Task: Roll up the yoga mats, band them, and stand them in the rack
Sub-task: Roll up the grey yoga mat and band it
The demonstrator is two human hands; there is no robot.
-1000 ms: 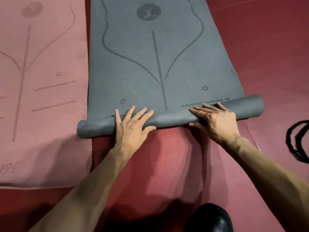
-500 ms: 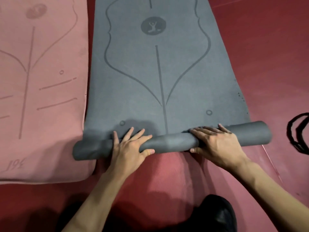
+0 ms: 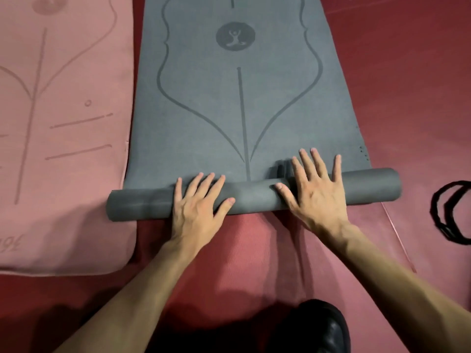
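Rolling the grey mat [image 3: 204, 123], the person has left hand [image 3: 196, 207] and right hand [image 3: 316, 194] spread flat on the roll [image 3: 252, 197], which next likely needs an even forward push.

Two yoga mats lie on one dark red floor [image 3: 407, 72]: one slate-grey rubber mat [image 3: 229, 110] at centre frame and one dusty-pink rubber mat [image 3: 63, 149] at left. One lighter red ribbed sheet [image 3: 254, 250] shows under the grey mat at lower centre. Two bare hands are in frame, the left hand [image 3: 196, 207] and the right hand [image 3: 316, 194], with all ten fingers [image 3: 337, 169] visible. There are two round printed emblems, one per mat: a grey emblem [image 3: 235, 36] at upper centre and a pink emblem [image 3: 48, 3] cut by the top edge. One coiled black strap [image 3: 446, 231] sits at the right edge; its number of loops cannot be told. One black shoe [image 3: 318, 327] is at the bottom.
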